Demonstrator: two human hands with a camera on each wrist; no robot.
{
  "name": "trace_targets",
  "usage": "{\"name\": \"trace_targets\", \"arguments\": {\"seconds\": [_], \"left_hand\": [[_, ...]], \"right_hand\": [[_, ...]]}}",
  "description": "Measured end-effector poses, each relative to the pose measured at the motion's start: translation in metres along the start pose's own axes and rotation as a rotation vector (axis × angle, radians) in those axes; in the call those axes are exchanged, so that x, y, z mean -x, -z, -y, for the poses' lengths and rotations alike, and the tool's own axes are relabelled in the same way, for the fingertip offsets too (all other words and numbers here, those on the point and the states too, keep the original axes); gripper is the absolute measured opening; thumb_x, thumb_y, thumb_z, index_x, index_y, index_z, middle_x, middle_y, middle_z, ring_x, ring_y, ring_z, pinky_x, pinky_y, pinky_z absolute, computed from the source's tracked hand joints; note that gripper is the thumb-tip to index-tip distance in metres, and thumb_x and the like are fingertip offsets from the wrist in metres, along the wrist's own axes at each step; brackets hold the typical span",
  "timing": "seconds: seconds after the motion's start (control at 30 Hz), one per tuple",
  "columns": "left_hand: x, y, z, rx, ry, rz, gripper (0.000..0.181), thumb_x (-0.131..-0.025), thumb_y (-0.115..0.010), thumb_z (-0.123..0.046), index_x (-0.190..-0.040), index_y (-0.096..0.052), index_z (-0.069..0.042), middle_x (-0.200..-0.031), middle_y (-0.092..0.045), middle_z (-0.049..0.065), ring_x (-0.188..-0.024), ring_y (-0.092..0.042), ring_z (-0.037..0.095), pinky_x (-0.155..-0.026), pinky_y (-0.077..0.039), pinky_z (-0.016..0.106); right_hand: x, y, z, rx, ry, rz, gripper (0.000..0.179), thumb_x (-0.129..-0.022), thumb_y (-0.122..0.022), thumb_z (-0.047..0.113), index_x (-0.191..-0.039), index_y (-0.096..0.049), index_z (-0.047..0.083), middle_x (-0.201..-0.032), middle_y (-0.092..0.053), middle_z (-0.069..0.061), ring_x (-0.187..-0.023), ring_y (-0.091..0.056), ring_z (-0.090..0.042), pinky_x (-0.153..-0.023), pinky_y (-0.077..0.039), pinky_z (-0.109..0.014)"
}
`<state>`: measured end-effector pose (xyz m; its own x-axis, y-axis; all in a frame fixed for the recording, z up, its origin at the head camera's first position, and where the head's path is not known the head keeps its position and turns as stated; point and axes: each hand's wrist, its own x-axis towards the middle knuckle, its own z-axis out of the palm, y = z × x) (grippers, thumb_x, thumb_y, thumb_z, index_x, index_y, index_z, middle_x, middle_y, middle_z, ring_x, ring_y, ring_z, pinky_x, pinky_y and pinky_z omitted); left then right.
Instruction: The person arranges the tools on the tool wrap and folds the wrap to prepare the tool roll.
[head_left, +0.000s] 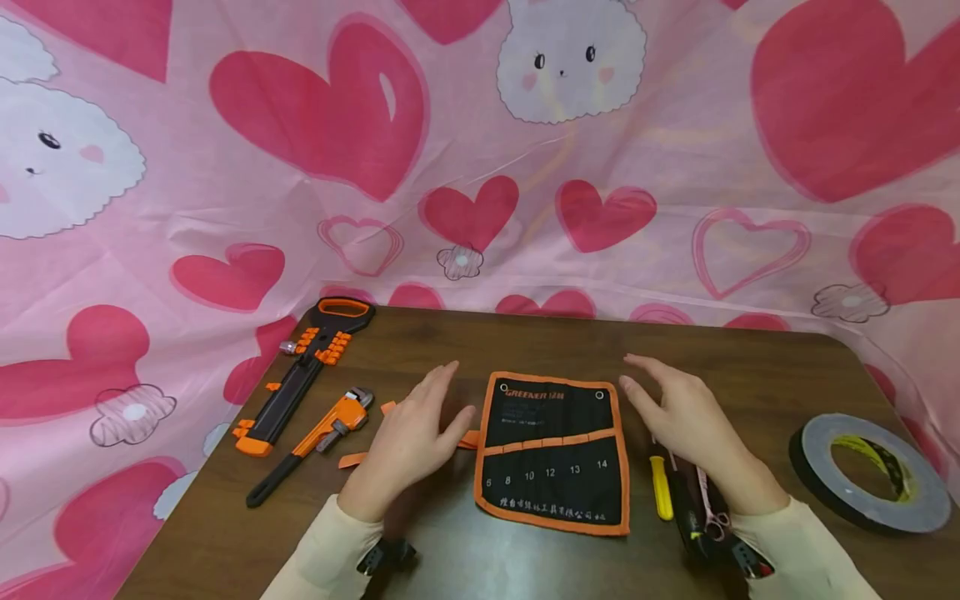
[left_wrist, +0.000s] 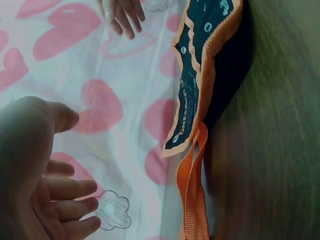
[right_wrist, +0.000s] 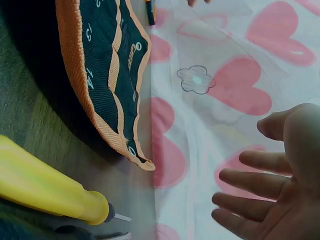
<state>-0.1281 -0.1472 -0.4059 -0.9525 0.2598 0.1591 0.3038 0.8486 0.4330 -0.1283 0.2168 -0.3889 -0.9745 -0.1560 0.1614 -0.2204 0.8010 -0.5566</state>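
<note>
The pouch [head_left: 553, 458] lies on the table [head_left: 525, 342] between the left hand [head_left: 411, 437] and right hand [head_left: 693, 421]; both hands' fingers are loosely extended. Wrench [head_left: 318, 432]: left. Tape [head_left: 825, 471]: right.

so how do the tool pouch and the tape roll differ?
Shape: the tool pouch is thin and roughly rectangular; the tape roll is a thick ring with an open centre.
Colour: the pouch is black with orange edging; the roll has a grey face and yellow inside its core.
Place: the pouch lies between the left hand and right hand; the roll lies right of both.
Shared: both rest on the table, unheld.
</note>
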Motion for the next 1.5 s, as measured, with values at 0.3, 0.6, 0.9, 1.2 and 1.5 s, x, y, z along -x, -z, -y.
{"name": "trace_targets", "arguments": {"seconds": [0.3, 0.6, 0.9, 1.2, 1.5], "left_hand": [[0.004, 0.007, -0.002, 0.121, 0.047, -0.006, 0.046, -0.104, -0.072, -0.029, -0.144, -0.066, -0.009, -0.136, -0.076, 0.012, -0.106, -0.079, 0.029, -0.099, -0.063, 0.054], [0.011, 0.005, 0.003, 0.206, 0.088, 0.086, 0.030, -0.103, -0.074, -0.023, -0.130, -0.075, -0.009, -0.116, -0.081, 0.002, -0.103, -0.076, 0.020, -0.095, -0.065, 0.046], [0.019, -0.003, 0.005, 0.247, 0.059, 0.268, 0.021, -0.103, -0.074, -0.027, -0.116, -0.078, -0.011, -0.088, -0.072, -0.008, -0.073, -0.058, 0.008, -0.066, -0.051, 0.023], [0.026, -0.011, 0.009, 0.327, 0.061, 0.432, 0.018, -0.101, -0.076, -0.034, -0.105, -0.077, -0.017, -0.077, -0.065, -0.010, -0.064, -0.056, 0.007, -0.057, -0.045, 0.024], [0.030, -0.021, 0.013, 0.381, 0.067, 0.520, 0.023, -0.097, -0.080, -0.038, -0.101, -0.073, -0.017, -0.073, -0.063, -0.009, -0.059, -0.053, 0.006, -0.055, -0.040, 0.023]], "right_hand": [[-0.014, -0.003, -0.012, -0.096, -0.010, -0.005, 0.036, -0.111, -0.061, 0.021, -0.141, -0.067, 0.000, -0.134, -0.074, -0.025, -0.112, -0.073, -0.042, -0.096, -0.060, -0.062], [-0.031, -0.008, -0.021, -0.125, -0.023, 0.076, 0.027, -0.109, -0.065, 0.015, -0.131, -0.074, 0.002, -0.127, -0.076, -0.022, -0.110, -0.073, -0.037, -0.093, -0.061, -0.059], [-0.040, -0.011, -0.030, -0.086, -0.026, 0.143, 0.025, -0.105, -0.069, 0.011, -0.127, -0.075, 0.001, -0.120, -0.077, -0.020, -0.101, -0.072, -0.031, -0.085, -0.063, -0.051], [-0.050, -0.016, -0.040, -0.076, -0.022, 0.197, 0.026, -0.104, -0.069, 0.009, -0.127, -0.074, -0.002, -0.118, -0.077, -0.020, -0.100, -0.072, -0.030, -0.087, -0.064, -0.051], [-0.059, -0.024, -0.045, -0.072, -0.034, 0.252, 0.025, -0.103, -0.071, 0.010, -0.124, -0.074, -0.003, -0.112, -0.078, -0.017, -0.096, -0.072, -0.026, -0.084, -0.064, -0.047]]}}
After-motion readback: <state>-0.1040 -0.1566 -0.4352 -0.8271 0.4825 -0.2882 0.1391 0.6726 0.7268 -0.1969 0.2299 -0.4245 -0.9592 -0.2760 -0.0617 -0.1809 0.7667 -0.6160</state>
